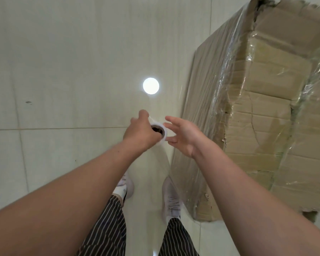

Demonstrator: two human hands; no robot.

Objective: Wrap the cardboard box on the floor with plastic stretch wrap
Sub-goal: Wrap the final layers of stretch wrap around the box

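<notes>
left grip (139,130) holds white-cored clear plastic stretch-wrap roll (160,133) upright, likely to pay out boxward | right grip (183,134) wide, spread beside roll to steady | big brown cardboard box (257,108) on floor (63,71), right, part-wrapped

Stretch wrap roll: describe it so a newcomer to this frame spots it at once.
Start at the big film-covered cardboard box on the right, then look just left of it, over the pale floor. The stretch wrap roll is the small white cylinder the left hand grips, the open right hand beside it. Its dark hollow core sets it apart from the bright round reflection above.
</notes>
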